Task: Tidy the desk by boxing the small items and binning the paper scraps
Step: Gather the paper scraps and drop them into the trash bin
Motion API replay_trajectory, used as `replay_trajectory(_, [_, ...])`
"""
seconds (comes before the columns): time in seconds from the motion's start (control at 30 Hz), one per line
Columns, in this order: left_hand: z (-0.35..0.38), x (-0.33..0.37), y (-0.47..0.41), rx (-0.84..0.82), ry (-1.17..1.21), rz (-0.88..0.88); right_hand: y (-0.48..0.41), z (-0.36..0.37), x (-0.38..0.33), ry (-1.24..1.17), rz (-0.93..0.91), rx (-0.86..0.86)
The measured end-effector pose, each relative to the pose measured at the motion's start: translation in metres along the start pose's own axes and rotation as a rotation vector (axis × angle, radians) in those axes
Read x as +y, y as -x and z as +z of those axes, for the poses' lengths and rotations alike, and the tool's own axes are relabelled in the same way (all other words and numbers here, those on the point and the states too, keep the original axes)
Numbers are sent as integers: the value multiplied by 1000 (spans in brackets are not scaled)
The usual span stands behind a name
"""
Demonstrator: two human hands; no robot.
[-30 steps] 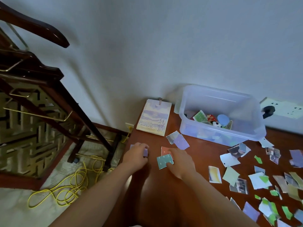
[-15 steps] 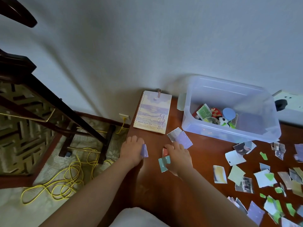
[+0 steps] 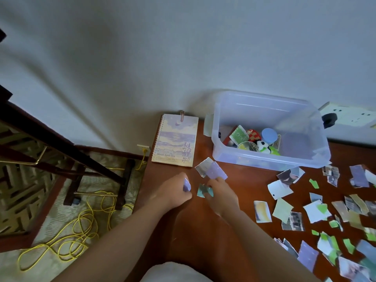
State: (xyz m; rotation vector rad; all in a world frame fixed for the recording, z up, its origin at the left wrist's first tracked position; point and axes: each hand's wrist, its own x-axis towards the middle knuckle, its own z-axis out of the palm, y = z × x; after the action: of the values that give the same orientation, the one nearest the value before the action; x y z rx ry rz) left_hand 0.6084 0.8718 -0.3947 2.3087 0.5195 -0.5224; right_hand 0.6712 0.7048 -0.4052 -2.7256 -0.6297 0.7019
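Observation:
My left hand (image 3: pixel 173 192) is curled at the desk's left edge and holds a small lilac paper scrap (image 3: pixel 186 185). Beside it, my right hand (image 3: pixel 220 190) pinches a teal scrap (image 3: pixel 202 191), its fingers curled over the paper. Just beyond the right hand lie a lilac scrap (image 3: pixel 216 170) and a grey-white scrap (image 3: pixel 203 165) on the brown desk (image 3: pixel 203 231). A clear plastic box (image 3: pixel 264 159) at the back holds several small items. Many more paper scraps (image 3: pixel 317 210) cover the desk's right side.
A spiral notebook (image 3: pixel 176 139) lies by the wall, left of the box. A white power strip (image 3: pixel 350 113) sits behind the box at the right. Left of the desk, dark wooden furniture (image 3: pixel 61 143) stands over yellow cable (image 3: pixel 81 226) on the floor.
Both hands have curled tighter around their scraps, which now stand up off the desk instead of lying flat. The view has tilted so the box appears nearer.

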Motion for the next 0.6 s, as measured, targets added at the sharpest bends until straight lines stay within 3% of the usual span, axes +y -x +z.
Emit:
replay_trajectory(0.2, [-3,39,-28,28,50,55,-17,-19,20,37,35,124])
replay_trajectory(0.43, [0,57,-62,54,-308,132,-32,-17,25,-8,76,102])
replay_trajectory(0.6, [5,63,-72,69,-418,182,-43,-15,23,-14,117,119])
